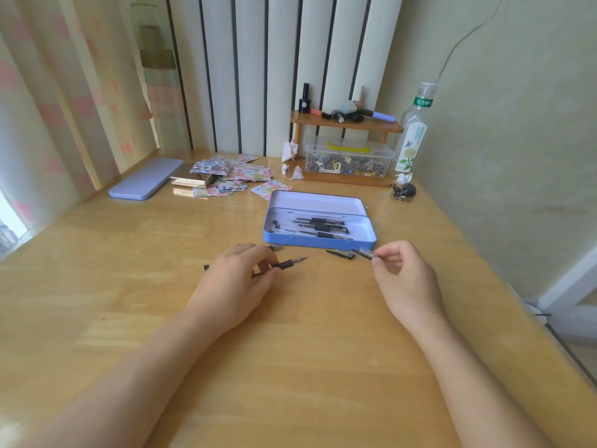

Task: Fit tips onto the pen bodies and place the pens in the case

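Note:
An open blue metal case (323, 242) lies on the wooden table, with several black-gripped pens (318, 227) inside it. My left hand (240, 279) grips a pen (289, 263) with a black grip, its metal point aimed right. My right hand (403, 273) pinches a small clear pen cap (366, 253) between thumb and fingers. Another loose black cap (340, 253) lies in front of the case, between my hands. A small dark piece (276, 248) lies by the case's front left corner.
The case's lid (145, 182) lies at the far left. Beside it are scattered stickers (232, 176) and a small box. At the back stand a wooden shelf (345, 122), a clear plastic box (349, 160) and a bottle (413, 130). Keys (403, 190) lie at right.

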